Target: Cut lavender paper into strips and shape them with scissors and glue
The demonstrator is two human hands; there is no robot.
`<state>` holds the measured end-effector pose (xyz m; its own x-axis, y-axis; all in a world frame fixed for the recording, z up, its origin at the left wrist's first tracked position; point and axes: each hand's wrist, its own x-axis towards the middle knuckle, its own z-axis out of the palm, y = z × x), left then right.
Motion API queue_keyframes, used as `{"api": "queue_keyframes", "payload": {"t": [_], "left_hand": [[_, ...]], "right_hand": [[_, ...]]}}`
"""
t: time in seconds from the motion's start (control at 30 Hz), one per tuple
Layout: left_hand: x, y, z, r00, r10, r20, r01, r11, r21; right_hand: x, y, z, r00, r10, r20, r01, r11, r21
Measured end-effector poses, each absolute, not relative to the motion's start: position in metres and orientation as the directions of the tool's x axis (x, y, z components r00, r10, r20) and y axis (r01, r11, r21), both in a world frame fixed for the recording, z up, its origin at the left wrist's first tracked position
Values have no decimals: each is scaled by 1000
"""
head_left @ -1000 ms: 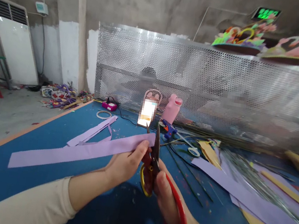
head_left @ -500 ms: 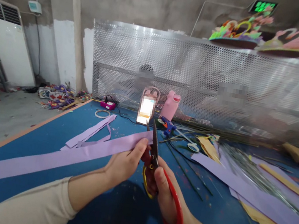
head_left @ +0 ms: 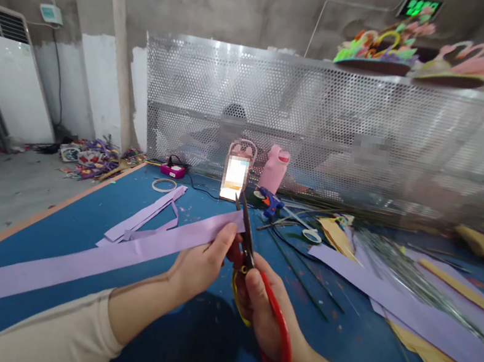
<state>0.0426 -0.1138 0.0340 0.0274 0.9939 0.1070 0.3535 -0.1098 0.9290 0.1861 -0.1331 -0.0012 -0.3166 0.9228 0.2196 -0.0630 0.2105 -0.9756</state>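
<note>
A long lilac paper strip runs from the table's left side up to my left hand, which pinches it near its far end between thumb and fingers. My right hand grips scissors with red and yellow handles. Their dark blades point up and away, slightly parted, at the strip's end just beyond my left thumb. Whether the blades are cutting into the paper I cannot tell. More narrow lilac strips lie behind the held one.
On the blue table stand a lit phone and a pink bottle. A blue glue gun, green stems, lilac paper and yellow paper lie to the right. A perforated metal screen borders the back.
The scissor blades have closed slightly, and the near end of the strip sits a little lower and further left. The whole view has shifted slightly; both hands keep their holds.
</note>
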Motion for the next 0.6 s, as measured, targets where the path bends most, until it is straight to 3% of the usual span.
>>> {"api": "queue_keyframes", "payload": {"t": [0.3, 0.6], "left_hand": [[43, -115, 35, -12, 993, 116, 359, -104, 928], [41, -111, 32, -41, 976, 212, 338, -186, 923]], "right_hand": [[187, -132, -2, -334, 917, 218, -52, 213, -976], [191, -135, -3, -413, 838, 357, 53, 413, -909]]}}
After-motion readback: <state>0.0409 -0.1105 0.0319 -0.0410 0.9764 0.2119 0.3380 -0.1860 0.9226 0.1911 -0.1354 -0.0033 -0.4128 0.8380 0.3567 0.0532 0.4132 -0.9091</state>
